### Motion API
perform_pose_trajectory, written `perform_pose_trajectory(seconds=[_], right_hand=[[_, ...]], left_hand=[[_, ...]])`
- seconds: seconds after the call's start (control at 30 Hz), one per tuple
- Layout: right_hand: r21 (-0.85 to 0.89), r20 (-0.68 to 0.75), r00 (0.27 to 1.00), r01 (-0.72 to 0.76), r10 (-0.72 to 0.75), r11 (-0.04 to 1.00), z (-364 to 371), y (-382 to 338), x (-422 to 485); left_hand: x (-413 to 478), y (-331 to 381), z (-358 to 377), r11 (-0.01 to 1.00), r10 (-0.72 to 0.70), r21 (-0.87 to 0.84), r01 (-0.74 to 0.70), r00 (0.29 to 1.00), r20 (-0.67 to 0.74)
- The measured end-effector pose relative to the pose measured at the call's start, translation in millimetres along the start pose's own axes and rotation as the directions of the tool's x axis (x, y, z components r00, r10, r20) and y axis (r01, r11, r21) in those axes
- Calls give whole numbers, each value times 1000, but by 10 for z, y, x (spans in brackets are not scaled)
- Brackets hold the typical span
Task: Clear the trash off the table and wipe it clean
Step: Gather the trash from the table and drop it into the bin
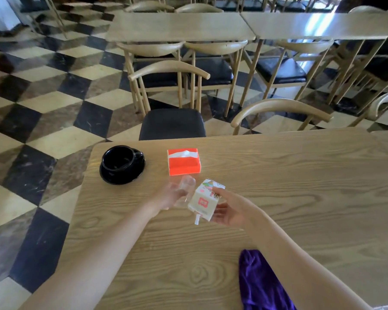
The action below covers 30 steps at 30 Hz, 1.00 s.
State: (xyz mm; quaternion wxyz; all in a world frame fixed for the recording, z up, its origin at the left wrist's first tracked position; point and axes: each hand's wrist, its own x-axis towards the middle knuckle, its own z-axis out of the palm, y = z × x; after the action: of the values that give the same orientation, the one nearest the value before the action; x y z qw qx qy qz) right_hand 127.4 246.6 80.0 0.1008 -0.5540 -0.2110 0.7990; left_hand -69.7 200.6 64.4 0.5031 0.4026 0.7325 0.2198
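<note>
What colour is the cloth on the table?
Purple; the cloth shows in the head view.

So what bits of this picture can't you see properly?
All in the head view:
- The carton in the right hand: its walls hide whether any drink is left.
- The clear cup in the left hand: blurred, contents unclear.
- The purple cloth: cut off by the bottom edge.
- The black cup: inside too dark to read.

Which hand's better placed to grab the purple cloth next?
Right, likely: the purple cloth lies beside the right forearm. Both are full though: right hand holds the carton, left hand the clear cup.
</note>
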Motion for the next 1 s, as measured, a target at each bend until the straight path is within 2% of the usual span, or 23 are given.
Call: perform_pose_trajectory(seconds=[0.17, 0.27, 0.33, 0.5, 0.63, 0.77, 0.87, 1.0], right_hand=[[-133, 62, 997, 62, -54, 989, 319, 152, -59], [-233, 104, 993, 79, -56, 969, 467, 236, -112], [-288, 118, 992, 82, -49, 954, 594, 299, -143], [-416, 184, 983, 79, -1, 906, 1012, 547, -212], [-517, 259, 965, 95, 50, 851, 1399, 858, -245], [-607, 334, 934, 111, 126, 787, 1808, 1194, -253], [-651, 382, 907, 130, 175, 748, 2101, 1465, -233], [-762, 430, 863, 190, 265, 619, 2634, 2064, -304]], left_hand=[[-377, -191, -99, 959, -176, -223, 175, 984, 18], [-639, -342, -202, 919, -177, -351, 180, 983, 41], [-814, -433, -249, 913, -175, -369, 174, 984, 31], [-1262, -718, -311, 879, -266, -434, 199, 959, -100], [-1668, -1015, -376, 806, -399, -538, 247, 898, -186], [-2115, -1310, -434, 682, -458, -710, 178, 860, -225], [-2449, -1564, -466, 692, -467, -710, 131, 832, -301], [-3030, -2098, -510, 653, -590, -754, 76, 675, -443]])
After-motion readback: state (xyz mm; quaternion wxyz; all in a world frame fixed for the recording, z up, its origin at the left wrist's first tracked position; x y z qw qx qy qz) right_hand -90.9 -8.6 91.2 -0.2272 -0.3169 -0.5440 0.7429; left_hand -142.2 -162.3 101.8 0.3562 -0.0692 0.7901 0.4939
